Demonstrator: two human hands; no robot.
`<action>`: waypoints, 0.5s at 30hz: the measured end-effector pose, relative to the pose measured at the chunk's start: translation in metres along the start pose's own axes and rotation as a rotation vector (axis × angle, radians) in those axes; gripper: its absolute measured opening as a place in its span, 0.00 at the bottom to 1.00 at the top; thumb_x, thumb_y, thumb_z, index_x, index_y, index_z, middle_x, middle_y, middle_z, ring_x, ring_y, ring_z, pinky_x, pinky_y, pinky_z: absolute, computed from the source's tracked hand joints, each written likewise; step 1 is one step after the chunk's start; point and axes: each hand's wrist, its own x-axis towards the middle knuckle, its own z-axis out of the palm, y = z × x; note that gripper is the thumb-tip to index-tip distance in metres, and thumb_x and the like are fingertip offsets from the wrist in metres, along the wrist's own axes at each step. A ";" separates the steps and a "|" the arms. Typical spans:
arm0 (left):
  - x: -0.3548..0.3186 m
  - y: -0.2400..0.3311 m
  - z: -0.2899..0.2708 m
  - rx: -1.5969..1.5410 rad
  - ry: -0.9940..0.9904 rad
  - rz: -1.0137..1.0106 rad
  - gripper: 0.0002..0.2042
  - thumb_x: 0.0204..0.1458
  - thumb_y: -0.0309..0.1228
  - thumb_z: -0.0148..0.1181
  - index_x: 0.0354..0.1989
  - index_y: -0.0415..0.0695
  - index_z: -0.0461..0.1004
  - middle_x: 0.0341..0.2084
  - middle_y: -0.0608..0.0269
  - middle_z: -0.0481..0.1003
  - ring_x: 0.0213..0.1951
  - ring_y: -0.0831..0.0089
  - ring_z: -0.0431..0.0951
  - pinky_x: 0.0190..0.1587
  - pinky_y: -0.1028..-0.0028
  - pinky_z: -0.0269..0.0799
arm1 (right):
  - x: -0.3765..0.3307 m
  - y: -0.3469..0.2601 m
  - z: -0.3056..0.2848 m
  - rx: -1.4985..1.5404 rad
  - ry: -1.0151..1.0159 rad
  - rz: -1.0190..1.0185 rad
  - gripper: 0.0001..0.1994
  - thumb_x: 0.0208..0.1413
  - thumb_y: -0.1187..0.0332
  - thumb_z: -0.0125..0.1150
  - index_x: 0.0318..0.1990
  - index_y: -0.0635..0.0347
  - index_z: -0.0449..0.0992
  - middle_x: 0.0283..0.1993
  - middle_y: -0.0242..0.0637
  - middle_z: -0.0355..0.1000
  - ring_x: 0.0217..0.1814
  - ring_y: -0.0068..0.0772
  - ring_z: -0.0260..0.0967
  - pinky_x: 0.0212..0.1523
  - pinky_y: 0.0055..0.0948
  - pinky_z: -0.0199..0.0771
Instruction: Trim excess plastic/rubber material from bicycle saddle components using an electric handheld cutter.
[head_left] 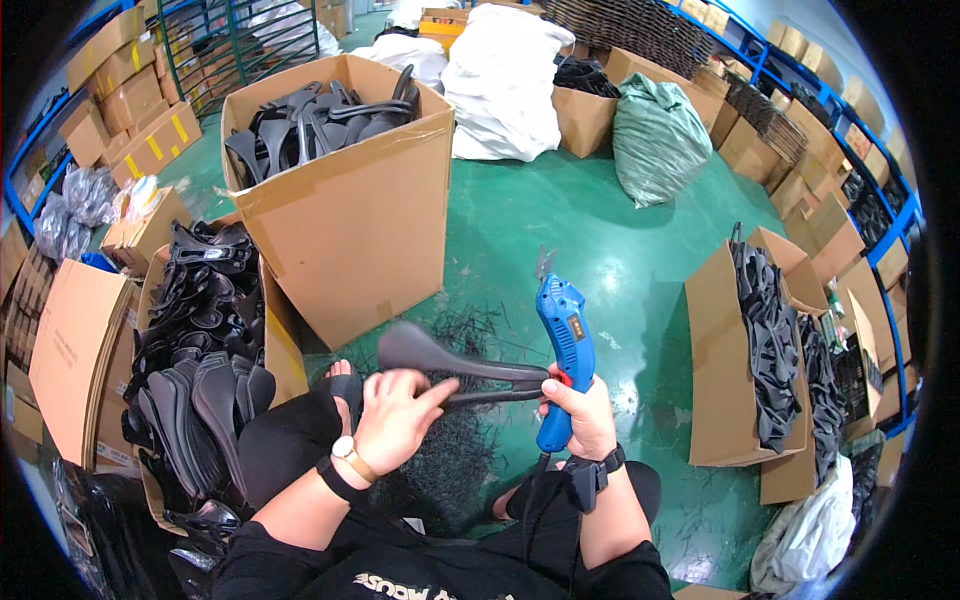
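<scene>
My right hand (588, 415) is wrapped around blue electric scissors (567, 335), thumb by a red switch, with the metal blades pointing up and away. A black bicycle saddle (440, 352) lies across in front of me, its rounded left end smeared by motion. The two narrow arms at its other end reach my right fingers; whether they pinch it is hidden. My left hand (402, 415) is at the saddle's near side with fingers apart, seemingly not closed on it. A black cord runs down from the scissors' handle.
Black trimmings (430, 470) litter the green floor between my feet. A tall carton (350, 240) of black saddles stands ahead left; another saddle-filled box (285, 340) is beside my left leg. Cartons (715, 360) of black parts stand right. White (505, 85) and green sacks (655, 140) lie farther back.
</scene>
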 end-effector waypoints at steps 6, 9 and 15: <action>-0.006 0.031 0.038 -1.058 -0.114 -0.293 0.15 0.51 0.36 0.65 0.46 0.48 0.75 0.37 0.67 0.72 0.39 0.73 0.72 0.42 0.72 0.68 | -0.001 0.007 0.022 0.102 0.014 0.008 0.17 0.46 0.74 0.68 0.43 0.63 0.70 0.36 0.33 0.69 0.29 0.26 0.70 0.30 0.25 0.75; 0.012 0.041 0.033 -1.755 -0.033 -0.526 0.13 0.56 0.36 0.59 0.47 0.45 0.72 0.46 0.61 0.74 0.44 0.76 0.73 0.46 0.76 0.69 | -0.001 0.021 0.029 0.015 -0.041 0.060 0.17 0.46 0.74 0.68 0.43 0.63 0.70 0.38 0.33 0.69 0.31 0.26 0.71 0.31 0.26 0.75; 0.018 -0.009 0.025 -2.337 0.218 -0.743 0.05 0.59 0.31 0.53 0.40 0.46 0.73 0.38 0.63 0.77 0.39 0.76 0.78 0.43 0.76 0.78 | -0.003 0.023 0.042 -0.020 -0.154 0.199 0.14 0.49 0.67 0.65 0.40 0.63 0.70 0.28 0.35 0.69 0.29 0.29 0.69 0.31 0.29 0.73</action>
